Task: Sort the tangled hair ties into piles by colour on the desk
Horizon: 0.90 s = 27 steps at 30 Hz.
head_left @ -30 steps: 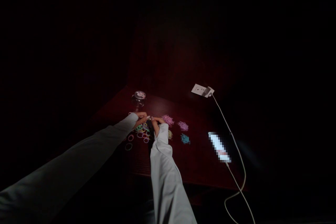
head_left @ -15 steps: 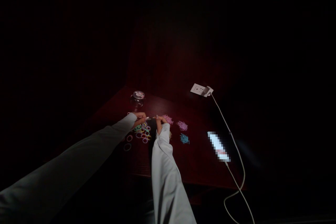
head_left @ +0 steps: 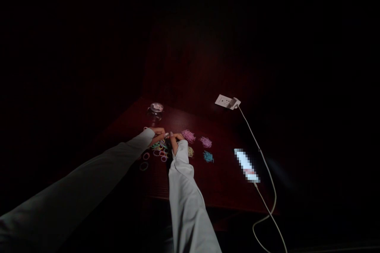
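Observation:
My left hand (head_left: 157, 134) is closed in a pinch above a scatter of coloured ring-shaped bands (head_left: 160, 153). Its fingertips meet those of my right hand (head_left: 175, 139), which is pinched too. Whatever lies between the fingertips is too small and dark to make out. Just beyond my right hand lies a pile of small pink bands (head_left: 189, 135). A pale yellow pile (head_left: 190, 151) shows beside my right wrist, partly covered by the sleeve. Further right are a lilac pile (head_left: 206, 142) and a teal pile (head_left: 208, 156).
A clear jar with a patterned lid (head_left: 156, 107) stands at the back left of the dark red table (head_left: 219, 182). A phone (head_left: 247, 166) lies at the right, its white cable (head_left: 274, 189) running to a charger in a wall socket (head_left: 223, 101). The surroundings are very dark.
My right hand has moved left, bringing its fingertips against those of my left hand. More of the pink and yellow piles shows now. My left hand has hardly moved.

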Tool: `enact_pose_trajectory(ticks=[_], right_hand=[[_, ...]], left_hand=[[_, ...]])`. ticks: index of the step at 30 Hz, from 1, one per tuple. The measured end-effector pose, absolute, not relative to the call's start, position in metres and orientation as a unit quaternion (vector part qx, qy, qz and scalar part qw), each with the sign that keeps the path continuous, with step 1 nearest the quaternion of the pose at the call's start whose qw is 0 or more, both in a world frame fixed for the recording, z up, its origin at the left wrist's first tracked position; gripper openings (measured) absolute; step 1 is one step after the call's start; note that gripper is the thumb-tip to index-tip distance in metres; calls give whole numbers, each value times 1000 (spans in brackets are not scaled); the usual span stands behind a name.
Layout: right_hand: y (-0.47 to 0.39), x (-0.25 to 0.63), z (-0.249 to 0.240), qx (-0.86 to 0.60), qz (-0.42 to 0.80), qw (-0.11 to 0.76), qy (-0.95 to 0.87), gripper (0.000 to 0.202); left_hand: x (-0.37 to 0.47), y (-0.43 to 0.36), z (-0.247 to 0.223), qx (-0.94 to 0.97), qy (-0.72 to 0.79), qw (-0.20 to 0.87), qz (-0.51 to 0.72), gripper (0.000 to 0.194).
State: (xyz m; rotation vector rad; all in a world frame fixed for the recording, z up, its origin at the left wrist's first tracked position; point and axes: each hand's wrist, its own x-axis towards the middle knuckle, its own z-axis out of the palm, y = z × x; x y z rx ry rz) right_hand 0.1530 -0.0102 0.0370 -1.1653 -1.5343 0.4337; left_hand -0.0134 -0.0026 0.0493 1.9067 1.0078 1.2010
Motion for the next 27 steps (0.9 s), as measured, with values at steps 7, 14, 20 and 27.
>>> enact_pose_trajectory(ticks=[7, 14, 20, 27], right_hand=[[-21, 180, 51, -544, 19, 569, -617, 37], [-45, 251, 50, -687, -178, 471, -524, 32], [-50, 255, 32, -701, -144, 356, -602, 38], [-44, 256, 35, -735, -117, 388, -543, 36]], left_hand=[[-15, 0, 45, 731, 402, 323, 447, 40], [-9, 5, 39, 718, 393, 333, 468, 43], [-7, 17, 27, 728, 354, 354, 470, 54], [-10, 17, 27, 731, 369, 348, 457, 50]])
